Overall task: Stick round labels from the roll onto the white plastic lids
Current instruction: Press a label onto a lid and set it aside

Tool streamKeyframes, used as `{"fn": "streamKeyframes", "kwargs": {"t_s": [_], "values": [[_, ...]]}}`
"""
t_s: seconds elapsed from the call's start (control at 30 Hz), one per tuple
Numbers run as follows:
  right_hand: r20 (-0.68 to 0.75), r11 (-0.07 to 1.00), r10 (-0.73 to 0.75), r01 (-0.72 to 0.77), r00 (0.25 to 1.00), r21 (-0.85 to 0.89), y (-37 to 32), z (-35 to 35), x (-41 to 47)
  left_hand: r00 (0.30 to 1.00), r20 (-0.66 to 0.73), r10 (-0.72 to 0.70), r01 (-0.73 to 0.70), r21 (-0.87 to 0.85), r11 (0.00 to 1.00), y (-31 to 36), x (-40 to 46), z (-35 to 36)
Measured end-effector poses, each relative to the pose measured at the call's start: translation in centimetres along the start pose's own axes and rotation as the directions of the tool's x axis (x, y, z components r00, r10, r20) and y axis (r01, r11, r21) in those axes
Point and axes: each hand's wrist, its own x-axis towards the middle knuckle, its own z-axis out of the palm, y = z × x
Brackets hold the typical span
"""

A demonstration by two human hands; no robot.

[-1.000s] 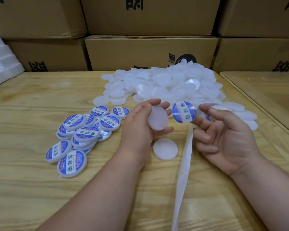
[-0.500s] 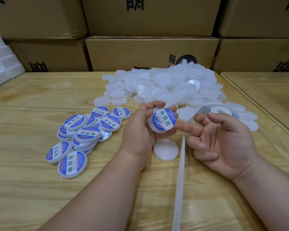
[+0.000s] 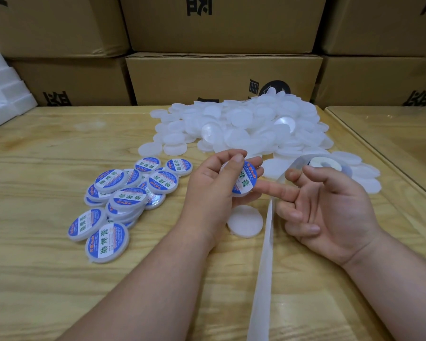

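My left hand [image 3: 210, 190] grips a white lid [image 3: 244, 179] with a blue round label on its face, thumb across the top. My right hand [image 3: 330, 210] lies palm up beside it, its index finger touching the lid's lower edge. The label roll [image 3: 324, 163] sits just behind my right hand's fingertips, and its empty backing strip [image 3: 263, 279] trails down toward me under that hand. One bare lid [image 3: 245, 221] lies on the table below my hands. A big heap of bare white lids [image 3: 244, 129] lies behind.
A pile of labelled lids [image 3: 123, 195] lies on the wooden table [image 3: 35, 279] to the left. Cardboard boxes [image 3: 221, 77] line the back. White foam blocks [image 3: 3, 94] sit at far left. A second table surface [image 3: 391, 134] adjoins at the right.
A label that hung at my right fingertips a second ago now sits on the lid in my left hand. My left thumb has moved over the lid's top.
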Motion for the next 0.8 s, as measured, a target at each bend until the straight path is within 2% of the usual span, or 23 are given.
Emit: {"fn": "streamKeyframes", "kwargs": {"t_s": [0.43, 0.8], "values": [[-0.01, 1.0, 0.009, -0.009, 1.0, 0.002, 0.08, -0.03, 0.09, 0.999, -0.029, 0.021, -0.019, 0.057, 0.998, -0.09, 0.07, 0.31], [-0.01, 1.0, -0.015, 0.015, 1.0, 0.001, 0.16, -0.08, 0.15, 0.999, 0.002, 0.05, -0.05, 0.087, 0.995, -0.63, 0.21, -0.08]]}}
